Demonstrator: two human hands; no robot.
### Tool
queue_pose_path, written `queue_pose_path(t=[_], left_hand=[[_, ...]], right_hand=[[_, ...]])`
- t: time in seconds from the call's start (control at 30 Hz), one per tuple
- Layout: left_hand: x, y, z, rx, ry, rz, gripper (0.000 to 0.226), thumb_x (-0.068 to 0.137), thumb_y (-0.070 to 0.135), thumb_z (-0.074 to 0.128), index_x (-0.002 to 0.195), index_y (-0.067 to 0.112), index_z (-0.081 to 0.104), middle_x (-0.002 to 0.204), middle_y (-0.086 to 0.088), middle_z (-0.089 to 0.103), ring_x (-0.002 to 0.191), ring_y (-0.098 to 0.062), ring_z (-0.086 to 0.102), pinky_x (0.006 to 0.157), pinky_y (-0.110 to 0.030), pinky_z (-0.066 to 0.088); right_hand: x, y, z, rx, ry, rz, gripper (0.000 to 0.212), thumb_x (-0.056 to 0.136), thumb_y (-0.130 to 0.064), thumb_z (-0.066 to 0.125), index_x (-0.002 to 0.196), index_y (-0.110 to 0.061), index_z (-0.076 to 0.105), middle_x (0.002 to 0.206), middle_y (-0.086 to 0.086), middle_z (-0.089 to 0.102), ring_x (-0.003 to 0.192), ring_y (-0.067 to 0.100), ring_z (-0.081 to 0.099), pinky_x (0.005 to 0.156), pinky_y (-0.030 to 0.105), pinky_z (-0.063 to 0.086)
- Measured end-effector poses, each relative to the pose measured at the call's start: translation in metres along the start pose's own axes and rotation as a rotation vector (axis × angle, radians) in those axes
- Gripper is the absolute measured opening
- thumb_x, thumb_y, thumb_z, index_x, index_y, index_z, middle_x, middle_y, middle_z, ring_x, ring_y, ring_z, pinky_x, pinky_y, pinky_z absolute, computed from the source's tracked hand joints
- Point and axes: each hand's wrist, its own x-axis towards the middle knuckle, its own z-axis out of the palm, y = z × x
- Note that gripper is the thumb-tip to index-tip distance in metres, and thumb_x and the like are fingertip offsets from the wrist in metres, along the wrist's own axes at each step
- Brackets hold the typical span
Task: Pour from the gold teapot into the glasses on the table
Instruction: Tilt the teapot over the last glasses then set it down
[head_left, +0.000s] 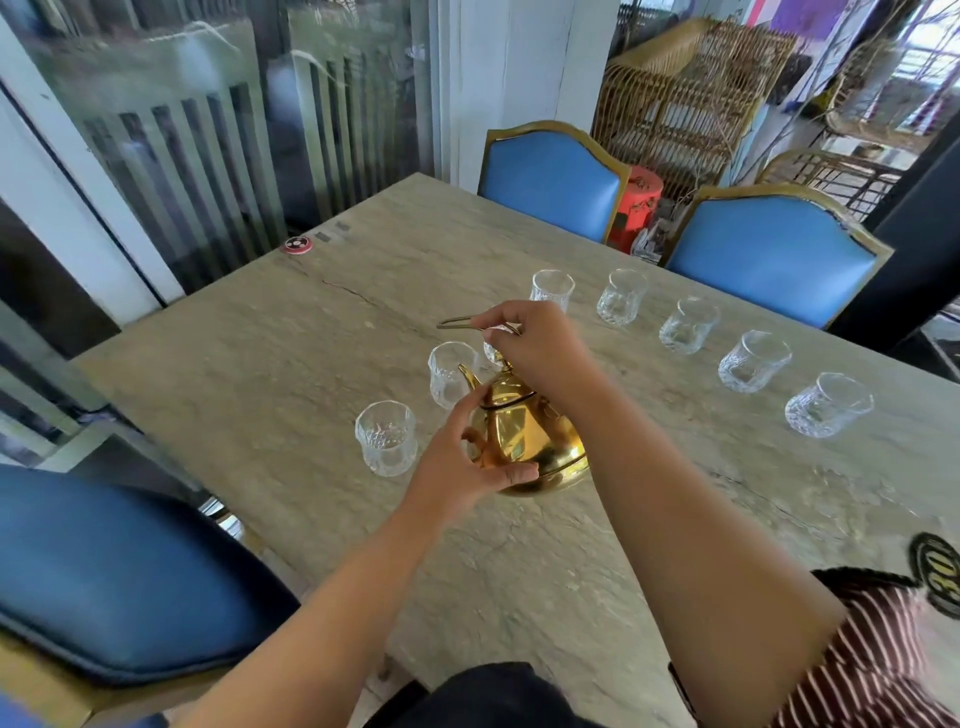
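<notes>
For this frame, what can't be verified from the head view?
- Liquid level inside the gold teapot: opaque body, lid area behind the right hand.
- Left hand contact with the teapot: fingers overlap it.
- Glass behind the right hand: mostly hidden.
- Red disc marking: too small.

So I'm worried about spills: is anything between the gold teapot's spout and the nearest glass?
Nothing visible. The shiny gold metal teapot, held by both hands, has its spout right beside the nearest clear patterned glass, with no object between them.
</notes>
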Motion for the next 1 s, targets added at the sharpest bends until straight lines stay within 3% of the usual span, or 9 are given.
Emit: queue_pose_path(t=[0.07, 0.13, 0.27, 0.37, 0.53, 0.7, 0.9, 1.0], left_hand=[[-0.001, -0.002, -0.001, 0.007, 0.003, -0.023, 0.105, 0.056, 0.040, 0.093, 0.140, 0.055, 0.033, 0.114, 0.021, 0.052, 0.113, -0.004, 0.055, 0.091, -0.027, 0.050], [-0.001, -0.003, -0.001, 0.007, 0.000, -0.030, 0.106, 0.056, 0.042, 0.093, 0.141, 0.055, 0.032, 0.118, 0.018, 0.053, 0.115, -0.003, 0.053, 0.098, -0.034, 0.050], [-0.004, -0.001, 0.000, -0.012, -0.016, -0.031, 0.103, 0.057, 0.039, 0.093, 0.140, 0.056, 0.033, 0.119, 0.023, 0.050, 0.110, 0.013, 0.046, 0.096, -0.037, 0.053], [-0.005, 0.001, -0.001, -0.018, -0.019, -0.037, 0.103, 0.058, 0.036, 0.094, 0.141, 0.054, 0.035, 0.112, 0.023, 0.049, 0.106, 0.012, 0.049, 0.093, -0.037, 0.055], [-0.004, 0.001, -0.001, 0.002, -0.021, -0.034, 0.100, 0.058, 0.039, 0.093, 0.137, 0.058, 0.034, 0.110, 0.022, 0.049, 0.108, 0.006, 0.052, 0.092, -0.034, 0.055], [-0.005, 0.002, -0.002, -0.002, -0.016, -0.029, 0.097, 0.060, 0.038, 0.092, 0.131, 0.062, 0.031, 0.110, 0.026, 0.048, 0.104, 0.012, 0.049, 0.080, -0.018, 0.051], [-0.006, 0.002, -0.003, -0.011, -0.018, -0.039, 0.096, 0.058, 0.039, 0.092, 0.129, 0.064, 0.032, 0.108, 0.020, 0.051, 0.104, 0.009, 0.051, 0.083, -0.024, 0.054], [-0.007, 0.002, -0.004, -0.009, -0.027, -0.054, 0.097, 0.058, 0.041, 0.092, 0.131, 0.064, 0.032, 0.107, 0.015, 0.054, 0.097, 0.004, 0.057, 0.084, -0.027, 0.057]], right_hand=[[0.000, 0.000, 0.001, 0.011, -0.009, 0.003, 0.019, 0.092, -0.016, 0.060, 0.101, -0.022, 0.075, 0.092, -0.011, 0.069, 0.046, -0.004, 0.047, 0.047, 0.011, 0.035], [0.000, -0.001, 0.002, -0.006, -0.015, -0.003, 0.019, 0.093, -0.014, 0.059, 0.102, -0.020, 0.075, 0.100, -0.010, 0.068, 0.052, -0.004, 0.047, 0.049, 0.012, 0.035], [0.000, -0.004, 0.002, -0.044, -0.021, -0.009, 0.019, 0.093, -0.015, 0.060, 0.103, -0.018, 0.075, 0.105, -0.004, 0.070, 0.078, 0.011, 0.065, 0.063, 0.022, 0.047], [-0.001, -0.005, 0.001, -0.048, -0.019, 0.003, 0.018, 0.093, -0.015, 0.060, 0.103, -0.018, 0.075, 0.104, -0.004, 0.069, 0.093, 0.017, 0.067, 0.072, 0.025, 0.049], [-0.002, -0.009, 0.000, -0.077, -0.025, -0.006, 0.019, 0.093, -0.015, 0.059, 0.104, -0.018, 0.075, 0.112, -0.001, 0.070, 0.097, 0.020, 0.067, 0.077, 0.029, 0.051], [-0.003, -0.012, 0.000, -0.089, -0.026, -0.004, 0.019, 0.094, -0.015, 0.059, 0.104, -0.017, 0.075, 0.113, 0.001, 0.070, 0.099, 0.024, 0.067, 0.079, 0.031, 0.052], [-0.004, -0.014, 0.001, -0.100, -0.030, 0.007, 0.019, 0.094, -0.015, 0.059, 0.105, -0.017, 0.074, 0.113, 0.005, 0.071, 0.099, 0.023, 0.066, 0.074, 0.027, 0.048], [-0.004, -0.015, 0.001, -0.115, -0.029, 0.013, 0.018, 0.094, -0.016, 0.059, 0.104, -0.017, 0.075, 0.112, 0.008, 0.071, 0.086, 0.025, 0.068, 0.073, 0.030, 0.052]])
